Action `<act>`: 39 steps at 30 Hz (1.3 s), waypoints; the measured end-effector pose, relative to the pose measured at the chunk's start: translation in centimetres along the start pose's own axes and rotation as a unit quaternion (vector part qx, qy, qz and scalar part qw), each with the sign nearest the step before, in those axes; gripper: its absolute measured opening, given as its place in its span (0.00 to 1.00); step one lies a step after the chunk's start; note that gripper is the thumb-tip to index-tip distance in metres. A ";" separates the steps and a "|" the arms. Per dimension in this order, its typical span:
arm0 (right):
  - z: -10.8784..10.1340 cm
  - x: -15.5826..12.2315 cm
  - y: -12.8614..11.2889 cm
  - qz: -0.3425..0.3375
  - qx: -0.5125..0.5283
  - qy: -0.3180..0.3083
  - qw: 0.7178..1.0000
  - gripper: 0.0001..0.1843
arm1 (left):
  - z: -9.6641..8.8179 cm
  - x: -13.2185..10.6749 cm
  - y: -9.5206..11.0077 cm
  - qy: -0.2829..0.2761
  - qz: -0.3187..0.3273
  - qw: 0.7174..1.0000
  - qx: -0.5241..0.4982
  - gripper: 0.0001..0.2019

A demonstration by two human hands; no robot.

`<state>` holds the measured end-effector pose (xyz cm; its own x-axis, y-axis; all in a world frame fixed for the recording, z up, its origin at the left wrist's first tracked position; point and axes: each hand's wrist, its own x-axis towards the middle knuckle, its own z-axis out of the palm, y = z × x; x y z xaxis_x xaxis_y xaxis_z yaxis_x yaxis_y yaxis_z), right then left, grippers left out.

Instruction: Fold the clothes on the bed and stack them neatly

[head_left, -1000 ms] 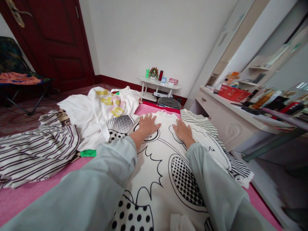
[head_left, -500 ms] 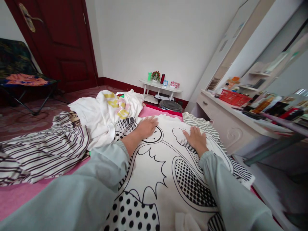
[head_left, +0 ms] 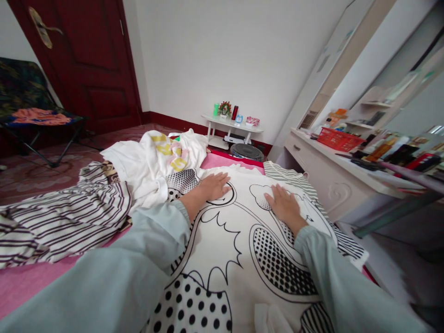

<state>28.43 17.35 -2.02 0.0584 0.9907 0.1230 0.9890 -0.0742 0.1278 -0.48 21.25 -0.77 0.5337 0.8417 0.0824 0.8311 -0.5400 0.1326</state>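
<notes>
Spread out in front of me is a white garment (head_left: 215,236) printed with black outlines, polka dots and stripes, probably a shirt. My left hand (head_left: 214,186) lies flat on its upper left part, partly covering a printed smiley face. On the upper right, beside a cloud outline, my right hand (head_left: 283,206) rests palm down with fingers stretched. Neither hand grasps the cloth. A striped sleeve (head_left: 348,243) reaches out at the garment's right side. Near the bottom edge a small white piece of fabric (head_left: 268,319) is bunched on it.
A crumpled white garment with yellow print (head_left: 138,157) and a striped garment (head_left: 69,222) lie left on the pink bedcover (head_left: 38,282). At right stands a white dresser (head_left: 319,180) with a red basket (head_left: 338,139). A low white table (head_left: 232,124) stands by the wall.
My right hand has shifted slightly right and toward me over the cloth. The left hand stays almost where it was, its fingers a little more spread.
</notes>
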 end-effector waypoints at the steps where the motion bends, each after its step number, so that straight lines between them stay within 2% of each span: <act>1: 0.1 0.2 0.9 0.025 -0.009 0.004 1.000 0.37 | -0.1 0.0 0.6 0.000 -0.028 1.000 0.005 0.28; 2: 0.0 0.3 1.4 0.045 -0.015 0.005 0.999 0.38 | -0.2 0.0 1.3 0.003 -0.058 0.998 0.010 0.27; 4: -0.8 0.3 0.8 0.082 -0.025 -0.005 0.996 0.38 | -0.6 0.1 3.0 0.016 -0.110 0.994 0.019 0.25; 6: -2.3 -0.4 -1.3 0.122 -0.031 -0.030 0.992 0.37 | -1.2 0.1 4.9 0.025 -0.144 0.989 0.024 0.24; 8: -3.9 -1.7 -4.3 0.129 -0.012 -0.046 0.991 0.37 | -1.5 -0.1 6.7 0.033 -0.159 0.986 0.028 0.23; 10: -4.9 -3.5 -6.8 0.065 0.040 -0.035 0.996 0.37 | -1.4 -1.2 8.0 0.049 -0.147 0.987 0.028 0.24; 12: -4.9 -5.5 -7.9 -0.048 0.091 -0.029 0.994 0.36 | -0.7 -3.0 8.2 0.062 -0.116 0.991 0.021 0.26; 14: -4.3 -7.3 -7.3 -0.101 0.103 -0.040 0.989 0.35 | 0.2 -5.3 7.1 0.061 -0.090 0.994 0.010 0.29; 15: -3.9 -8.0 -6.4 -0.095 0.098 -0.048 0.989 0.35 | 0.5 -6.4 6.3 0.054 -0.094 0.994 0.006 0.30; 17: -3.4 -9.1 -4.4 -0.041 0.079 -0.050 0.995 0.36 | 0.7 -8.2 4.6 0.047 -0.103 0.993 0.014 0.30; 19: -3.4 -9.7 -3.2 0.019 0.067 -0.064 0.996 0.36 | 0.1 -9.3 3.9 0.048 -0.117 0.992 0.030 0.30; 21: -3.7 -10.3 -3.4 0.076 0.061 -0.081 0.992 0.36 | -0.7 -9.8 4.5 0.041 -0.143 0.988 0.039 0.29; 23: -4.1 -11.1 -4.6 0.087 0.060 -0.075 0.992 0.38 | -1.2 -10.1 5.8 0.028 -0.164 0.985 0.037 0.29; 26: -4.1 -12.8 -5.5 -0.006 0.068 -0.027 0.997 0.38 | -0.7 -11.2 6.9 0.037 -0.122 0.992 0.019 0.33; 28: -4.1 -13.6 -4.6 -0.024 0.071 -0.024 0.997 0.37 | -0.1 -12.2 6.7 0.051 -0.095 0.994 0.010 0.34; 31: -4.7 -13.6 -3.2 0.060 0.064 -0.087 0.992 0.38 | 0.4 -13.2 6.8 0.050 -0.104 0.993 0.015 0.33; 33: -5.3 -13.4 -3.6 0.098 0.055 -0.114 0.987 0.40 | 0.4 -13.0 7.7 0.051 -0.139 0.989 0.020 0.31; 34: -5.4 -13.4 -4.2 0.088 0.055 -0.106 0.989 0.41 | 0.4 -12.9 8.4 0.056 -0.163 0.985 0.024 0.31; 36: -5.3 -13.7 -5.6 0.012 0.064 -0.056 0.996 0.40 | 0.5 -12.5 9.6 0.067 -0.190 0.979 0.026 0.32; 38: -4.8 -14.0 -6.3 -0.056 0.078 -0.021 0.995 0.38 | 0.6 -12.4 10.0 0.071 -0.175 0.982 0.021 0.34; 39: -4.7 -14.0 -6.1 -0.058 0.081 -0.022 0.995 0.37 | 0.7 -12.5 9.9 0.069 -0.160 0.985 0.016 0.36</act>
<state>20.92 3.43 0.10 -0.0549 0.9958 0.0728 0.9981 0.0568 -0.0230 1.15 5.39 -1.14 0.2187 0.9601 0.1744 0.9593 -0.2443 0.1419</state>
